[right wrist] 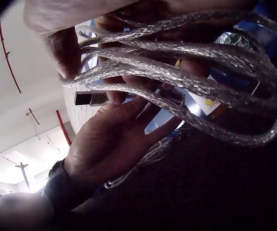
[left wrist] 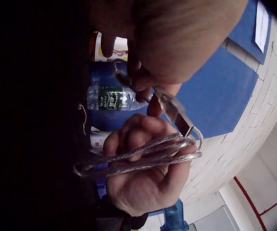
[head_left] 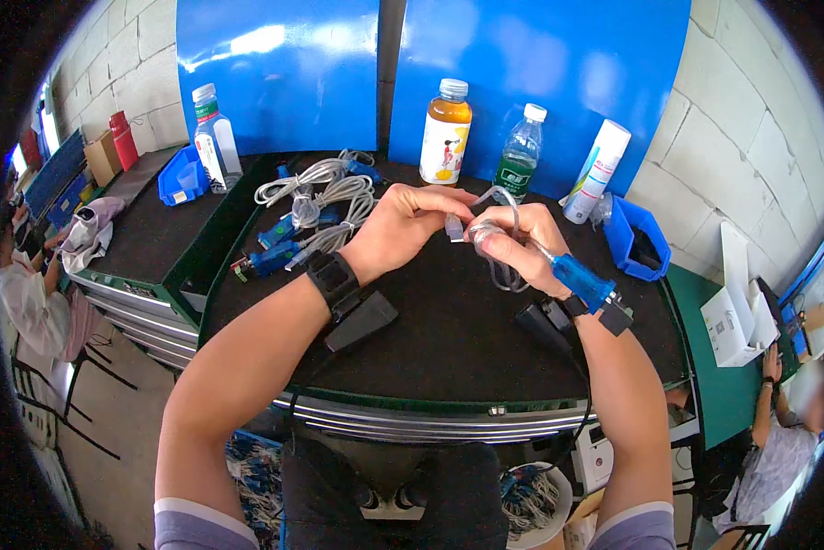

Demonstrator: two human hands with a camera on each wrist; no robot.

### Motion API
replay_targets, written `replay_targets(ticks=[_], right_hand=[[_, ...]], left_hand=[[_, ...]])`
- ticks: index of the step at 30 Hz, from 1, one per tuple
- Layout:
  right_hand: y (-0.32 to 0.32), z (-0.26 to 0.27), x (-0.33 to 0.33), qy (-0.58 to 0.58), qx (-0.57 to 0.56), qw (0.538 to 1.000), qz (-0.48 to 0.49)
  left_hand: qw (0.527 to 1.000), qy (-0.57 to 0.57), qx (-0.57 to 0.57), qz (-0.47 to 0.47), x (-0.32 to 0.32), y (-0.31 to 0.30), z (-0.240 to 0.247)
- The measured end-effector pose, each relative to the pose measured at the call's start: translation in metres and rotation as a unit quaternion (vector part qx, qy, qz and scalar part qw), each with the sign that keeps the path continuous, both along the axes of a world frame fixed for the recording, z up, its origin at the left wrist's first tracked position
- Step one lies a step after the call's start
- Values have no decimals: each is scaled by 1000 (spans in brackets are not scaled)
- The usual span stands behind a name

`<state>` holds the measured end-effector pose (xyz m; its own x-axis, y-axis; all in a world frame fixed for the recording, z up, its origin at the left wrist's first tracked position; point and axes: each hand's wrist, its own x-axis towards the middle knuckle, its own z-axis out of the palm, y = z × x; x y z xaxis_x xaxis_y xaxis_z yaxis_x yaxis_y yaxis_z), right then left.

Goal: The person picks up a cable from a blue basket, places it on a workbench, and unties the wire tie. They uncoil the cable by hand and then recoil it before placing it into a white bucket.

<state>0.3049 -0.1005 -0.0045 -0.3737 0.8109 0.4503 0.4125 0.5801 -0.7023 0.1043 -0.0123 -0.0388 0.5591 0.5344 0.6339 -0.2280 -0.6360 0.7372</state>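
Observation:
My right hand (head_left: 525,246) grips a coiled grey braided USB cable (right wrist: 177,72), its thumb pressed across the loops. From that coil the cable runs to a blue see-through connector (head_left: 584,282), which lies over the right wrist. Close beside it, my left hand (head_left: 395,227) pinches the cable near its USB plug (left wrist: 174,111), the metal end sticking out past the fingers. In the left wrist view the plug is right at the coil. Part of the left fingertips is hidden behind the plug and cable.
Several coiled cables with blue connectors (head_left: 274,257) lie left on the black mat (head_left: 449,339). An orange drink bottle (head_left: 446,133), a water bottle (head_left: 520,151) and a spray can (head_left: 598,171) stand behind the hands. A blue bin (head_left: 636,240) sits at right.

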Motion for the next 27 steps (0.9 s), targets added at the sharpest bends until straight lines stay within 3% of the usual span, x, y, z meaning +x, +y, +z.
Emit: replay_targets(ticks=[19,22,27], right_hand=[[-2,1,-1,-6,14,1000,5],[0,3,2,32,-56,998,2],[11,3,11,139,-154,978,-10]], left_hand=[[1000,-8,5,-7,1,2,-2],[999,21,-21,24,0,-1,-1],[970,-39,-237,-26,2,3,-4]])
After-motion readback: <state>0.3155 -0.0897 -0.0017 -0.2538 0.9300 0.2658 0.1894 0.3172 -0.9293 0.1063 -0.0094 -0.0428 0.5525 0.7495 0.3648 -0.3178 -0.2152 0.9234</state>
